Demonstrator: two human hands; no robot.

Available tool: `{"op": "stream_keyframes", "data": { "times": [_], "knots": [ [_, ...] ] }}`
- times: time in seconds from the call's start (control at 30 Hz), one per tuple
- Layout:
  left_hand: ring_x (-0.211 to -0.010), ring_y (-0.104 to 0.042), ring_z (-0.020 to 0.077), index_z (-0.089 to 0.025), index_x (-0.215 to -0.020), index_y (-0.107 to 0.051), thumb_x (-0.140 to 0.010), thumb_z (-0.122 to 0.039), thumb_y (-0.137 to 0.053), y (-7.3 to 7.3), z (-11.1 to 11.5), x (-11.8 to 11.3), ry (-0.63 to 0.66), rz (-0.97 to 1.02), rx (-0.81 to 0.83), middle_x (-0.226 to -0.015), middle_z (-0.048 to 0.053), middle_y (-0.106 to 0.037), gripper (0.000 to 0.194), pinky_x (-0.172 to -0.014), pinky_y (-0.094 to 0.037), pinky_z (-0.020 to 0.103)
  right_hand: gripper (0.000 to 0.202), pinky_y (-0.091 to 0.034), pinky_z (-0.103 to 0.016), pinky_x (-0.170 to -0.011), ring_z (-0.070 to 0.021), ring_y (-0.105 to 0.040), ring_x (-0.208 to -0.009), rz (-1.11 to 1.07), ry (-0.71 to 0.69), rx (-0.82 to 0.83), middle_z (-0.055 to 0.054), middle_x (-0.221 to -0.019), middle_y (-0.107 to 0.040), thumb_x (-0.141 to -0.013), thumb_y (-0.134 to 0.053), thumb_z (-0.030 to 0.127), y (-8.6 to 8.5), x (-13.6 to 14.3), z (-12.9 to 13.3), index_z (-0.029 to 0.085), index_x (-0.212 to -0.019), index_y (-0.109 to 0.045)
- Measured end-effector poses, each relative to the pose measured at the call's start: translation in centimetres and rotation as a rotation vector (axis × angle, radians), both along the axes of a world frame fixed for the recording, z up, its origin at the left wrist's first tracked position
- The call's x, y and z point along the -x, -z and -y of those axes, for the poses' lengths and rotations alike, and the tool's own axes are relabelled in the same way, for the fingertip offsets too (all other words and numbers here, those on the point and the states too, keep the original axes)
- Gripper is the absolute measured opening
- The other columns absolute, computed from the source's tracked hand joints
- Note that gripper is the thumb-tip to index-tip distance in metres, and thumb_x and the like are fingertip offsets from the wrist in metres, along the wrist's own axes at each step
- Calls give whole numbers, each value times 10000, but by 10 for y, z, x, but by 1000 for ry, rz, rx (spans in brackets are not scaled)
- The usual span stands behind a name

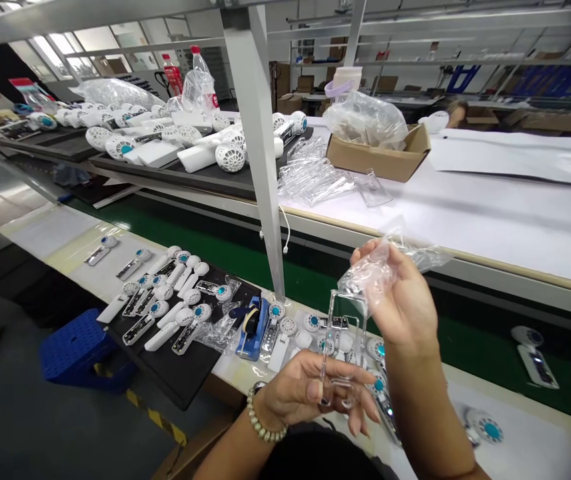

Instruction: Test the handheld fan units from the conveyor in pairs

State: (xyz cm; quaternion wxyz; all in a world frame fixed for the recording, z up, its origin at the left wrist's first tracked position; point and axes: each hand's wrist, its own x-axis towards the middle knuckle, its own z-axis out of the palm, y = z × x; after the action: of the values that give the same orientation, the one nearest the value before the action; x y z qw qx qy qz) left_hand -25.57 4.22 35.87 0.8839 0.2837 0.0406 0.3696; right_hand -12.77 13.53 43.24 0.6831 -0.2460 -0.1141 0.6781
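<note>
My left hand point(310, 387), with a beaded bracelet at the wrist, grips a clear plastic frame point(332, 317) by its lower end, thumb pressed on its side. The frame stands nearly upright, and its top reaches the crumpled clear plastic bag point(370, 277). My right hand point(405, 297) is closed round that bag, palm turned toward me. Whether the frame's top is inside the bag or only against it, I cannot tell. Below my hands lie several white handheld fans point(288, 327) with blue centres, some with circuit boards showing.
A blue tape dispenser point(254, 330) stands left of my hands beside a black tray point(190, 373) of fans. A metal post point(260, 133) rises ahead. On the raised shelf are clear plastic pieces point(315, 177) and a cardboard box point(380, 157). A green conveyor belt point(305, 260) runs behind the bench.
</note>
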Motion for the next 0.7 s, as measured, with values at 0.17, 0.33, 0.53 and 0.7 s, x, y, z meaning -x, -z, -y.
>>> {"op": "stream_keyframes", "data": {
  "times": [0.17,0.33,0.53,0.7],
  "knots": [
    [-592,-560,136,-32,-1081,-598,-687,-412,-650,8,-4,5,-31,-87,-12,-825,174,-648,550,-616,-469,301,193,-545,-262,-751,-98,-643,-700,108,-162,-28,17,-672,-654,-832,-478,222,3,5,8,163,-720,-623],
    [-558,-507,108,-64,-1074,-611,-686,-424,-651,13,-6,11,-99,-190,-71,-796,150,-647,531,-592,-436,275,120,-534,-313,-804,-129,-656,-738,201,-53,-22,-5,-695,-678,-786,-572,228,12,10,10,142,-734,-638],
    [-576,-509,121,-96,-1078,-619,-675,-462,-646,14,-5,16,-121,-305,-148,-777,134,-646,545,-552,-389,240,179,-498,-296,-879,-92,-640,-768,66,50,99,13,-711,-658,-822,-501,186,21,10,1,155,-698,-626],
    [-572,-486,106,-114,-1085,-617,-696,-437,-637,14,-3,19,-142,-371,-182,-787,119,-644,506,-576,-390,244,166,-507,-295,-864,-99,-640,-774,90,30,126,3,-715,-660,-814,-509,178,23,13,4,146,-708,-633]
  ]
}}
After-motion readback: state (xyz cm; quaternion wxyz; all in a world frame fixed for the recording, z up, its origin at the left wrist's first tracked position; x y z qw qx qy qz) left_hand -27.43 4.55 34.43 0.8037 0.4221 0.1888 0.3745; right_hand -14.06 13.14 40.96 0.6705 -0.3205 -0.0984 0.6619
